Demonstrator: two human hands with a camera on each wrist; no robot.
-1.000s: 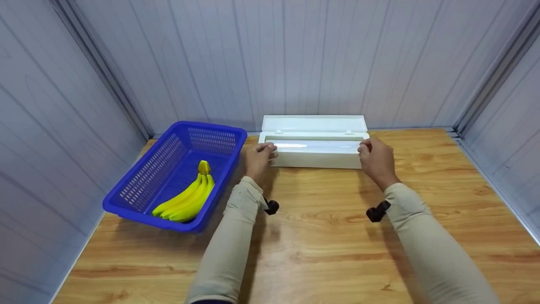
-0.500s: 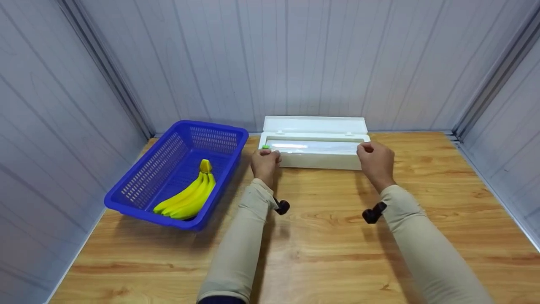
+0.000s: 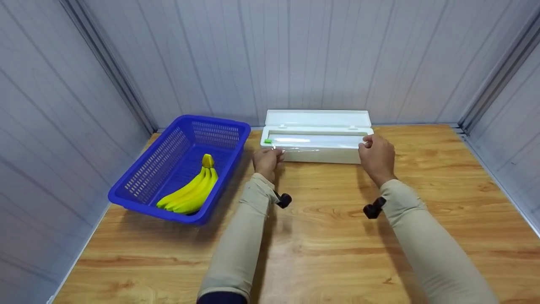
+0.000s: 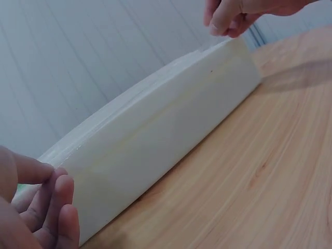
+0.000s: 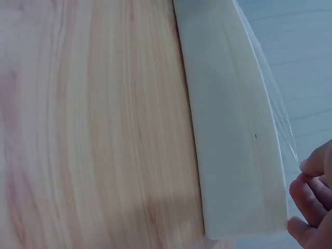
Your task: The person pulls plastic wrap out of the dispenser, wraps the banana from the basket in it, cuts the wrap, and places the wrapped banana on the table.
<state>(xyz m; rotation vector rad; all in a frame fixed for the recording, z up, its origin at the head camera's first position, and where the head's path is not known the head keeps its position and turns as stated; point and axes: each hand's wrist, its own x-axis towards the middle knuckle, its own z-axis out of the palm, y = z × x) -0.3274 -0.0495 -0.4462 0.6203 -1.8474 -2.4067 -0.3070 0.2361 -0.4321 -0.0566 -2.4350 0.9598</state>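
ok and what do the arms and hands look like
The left hand and right hand wear no gloves. The left sleeve and right sleeve are plain beige and creased. A small black device sits near each hand. Dark cloth shows past the left sleeve

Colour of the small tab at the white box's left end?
Green; the tab shows best in the head view.

Clear passage between the sleeves (image 3: 236, 236), with the white box (image 3: 333, 156) as barrier beyond.
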